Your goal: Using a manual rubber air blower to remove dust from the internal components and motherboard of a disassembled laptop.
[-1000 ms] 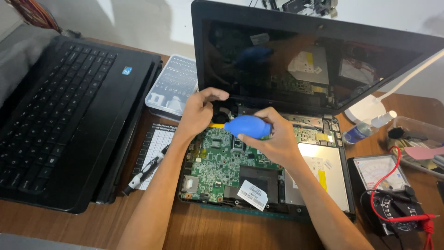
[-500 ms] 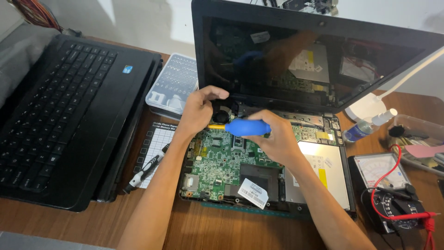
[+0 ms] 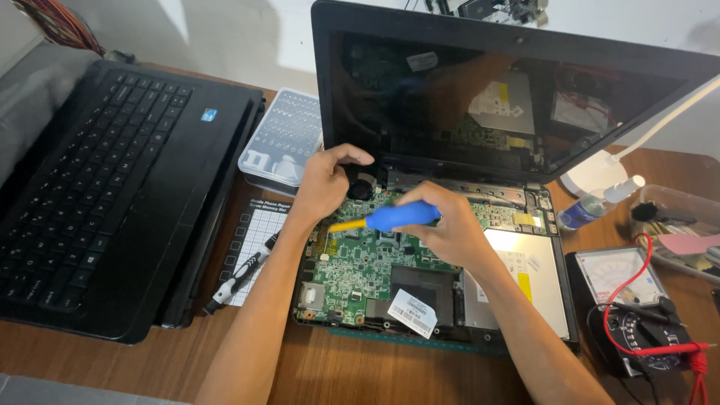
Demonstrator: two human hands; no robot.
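Observation:
An opened laptop (image 3: 525, 300) lies with its green circuit board (image 3: 360, 262) bare and its dark screen (image 3: 480, 97) tilted up. My right hand (image 3: 450, 232) grips a blue rubber air blower (image 3: 401, 216). Its yellow nozzle (image 3: 346, 224) points left over the board, just under my left wrist. My left hand (image 3: 324, 186) is at the board's far left corner, fingers curled around the edge of a small black round fan (image 3: 361, 185).
A closed-up black laptop (image 3: 97, 195) with its keyboard showing fills the left. Between the two are a clear bit case (image 3: 281, 142), a gridded screw mat (image 3: 259, 240) and a black-and-white pen-like tool (image 3: 240, 274). On the right stand a multimeter with red leads (image 3: 622, 300), a small bottle (image 3: 592, 208) and a lamp base (image 3: 592, 176).
The blower looked round a second ago and now looks long and flattened in my right hand. Its nozzle has swung lower and to the left. My left hand stays at the fan.

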